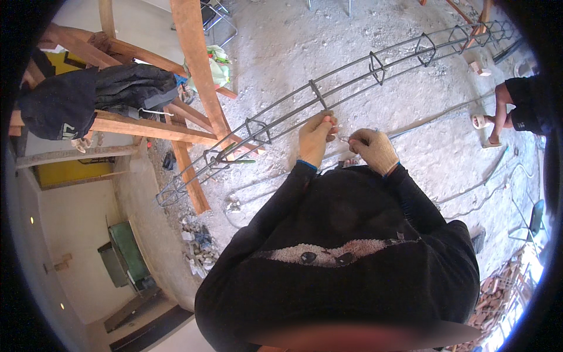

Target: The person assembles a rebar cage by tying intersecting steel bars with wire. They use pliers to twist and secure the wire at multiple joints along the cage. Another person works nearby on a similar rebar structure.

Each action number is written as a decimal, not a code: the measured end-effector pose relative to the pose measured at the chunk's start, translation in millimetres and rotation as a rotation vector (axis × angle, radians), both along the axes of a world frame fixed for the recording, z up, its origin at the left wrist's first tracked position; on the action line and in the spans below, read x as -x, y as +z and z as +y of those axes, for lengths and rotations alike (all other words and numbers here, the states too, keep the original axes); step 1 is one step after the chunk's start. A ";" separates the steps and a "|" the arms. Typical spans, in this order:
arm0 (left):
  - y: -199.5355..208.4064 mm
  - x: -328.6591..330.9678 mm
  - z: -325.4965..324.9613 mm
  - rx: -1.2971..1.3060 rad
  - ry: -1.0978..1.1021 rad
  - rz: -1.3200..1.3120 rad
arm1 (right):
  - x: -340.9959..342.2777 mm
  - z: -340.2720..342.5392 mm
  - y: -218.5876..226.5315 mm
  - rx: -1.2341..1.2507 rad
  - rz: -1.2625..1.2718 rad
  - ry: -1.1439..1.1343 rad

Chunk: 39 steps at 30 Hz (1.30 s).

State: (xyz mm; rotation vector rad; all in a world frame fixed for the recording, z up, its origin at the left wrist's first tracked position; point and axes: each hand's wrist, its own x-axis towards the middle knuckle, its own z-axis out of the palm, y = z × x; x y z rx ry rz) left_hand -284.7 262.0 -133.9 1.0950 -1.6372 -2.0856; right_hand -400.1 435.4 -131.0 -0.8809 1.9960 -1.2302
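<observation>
A long rebar cage [346,86] with square stirrups runs slantwise from the lower left to the far right. My left hand [314,141], in a pale knitted glove with bare fingertips, is closed in a pinch at the cage's near side, by one stirrup. A short piece of thin wire [342,139] spans the gap between my hands. My right hand [378,151], gloved the same way, is closed on the wire's right end. The wire's other end meets my left fingertips, which partly hide it.
Wooden trestle beams [199,64] prop the cage's left end, with dark clothing [132,82] and a black cap [58,105] hung over them. Another person's leg [501,114] shows at the right. Loose bars and hoses lie on the rough floor; rubble [199,243] sits lower left.
</observation>
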 end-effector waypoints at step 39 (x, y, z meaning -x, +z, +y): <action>10.3 68.0 -78.8 1.426 -0.206 -0.357 | 52.9 -90.9 -137.7 0.582 -1.233 0.066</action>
